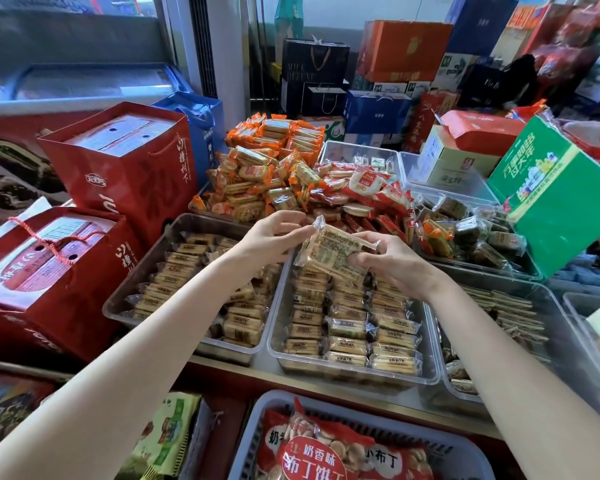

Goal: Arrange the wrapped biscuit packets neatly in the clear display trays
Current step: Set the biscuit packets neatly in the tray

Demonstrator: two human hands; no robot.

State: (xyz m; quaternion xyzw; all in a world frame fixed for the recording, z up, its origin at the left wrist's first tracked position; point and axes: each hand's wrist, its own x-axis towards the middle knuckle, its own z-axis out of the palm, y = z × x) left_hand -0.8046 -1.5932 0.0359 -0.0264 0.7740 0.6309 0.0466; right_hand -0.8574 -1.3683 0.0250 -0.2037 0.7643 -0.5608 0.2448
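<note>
A clear-wrapped biscuit packet (pixel 333 252), printed side up, is held between both hands above the far end of the middle clear tray (pixel 274 344). My left hand (pixel 274 235) pinches its upper left corner. My right hand (pixel 392 261) grips its lower right side with curled fingers. The middle tray holds neat rows of the same tan packets (pixel 347 327). A second clear tray (pixel 142 275) on the left holds rows of similar packets, partly hidden by my left forearm.
Orange packets (pixel 267 168) and red-white packets (pixel 361 192) are heaped behind the trays. Red gift bags (pixel 125 168) stand at left, a green box (pixel 561 192) at right, more clear trays (pixel 520 258) on the right, a grey basket (pixel 253 414) of snack bags in front.
</note>
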